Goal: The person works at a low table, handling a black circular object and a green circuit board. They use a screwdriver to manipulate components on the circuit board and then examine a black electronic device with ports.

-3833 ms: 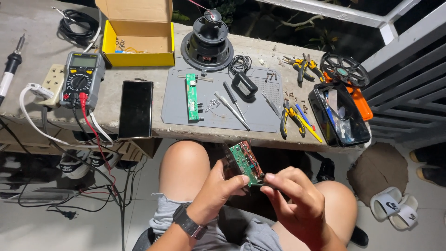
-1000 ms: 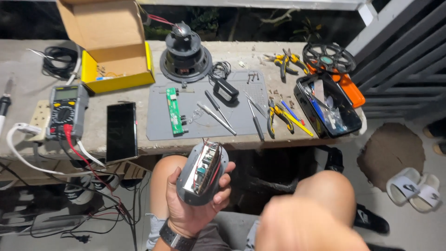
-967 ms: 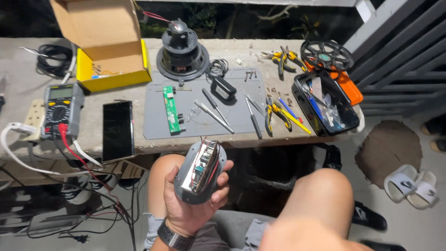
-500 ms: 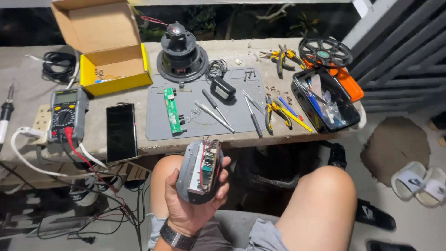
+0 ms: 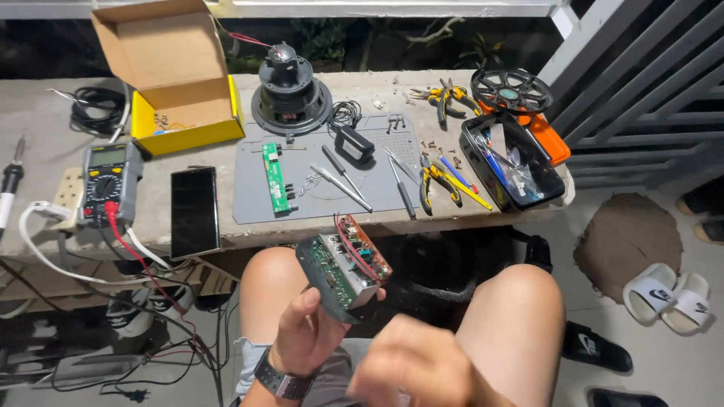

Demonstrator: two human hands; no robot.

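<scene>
since half a second ago the right hand point(image 5: 418, 369) has been brought back into view, blurred, low in front of the lap, and the circuit module point(image 5: 345, 265) has been tilted so its boards face up and to the right. the module is held above the left knee by the left hand point(image 5: 309, 335), whose fingers are clamped around its lower dark housing. whether the right hand's fingers are apart or together cannot be told. behind, a grey mat point(image 5: 324, 177) with a green board point(image 5: 275, 177) is seen on the bench.
</scene>
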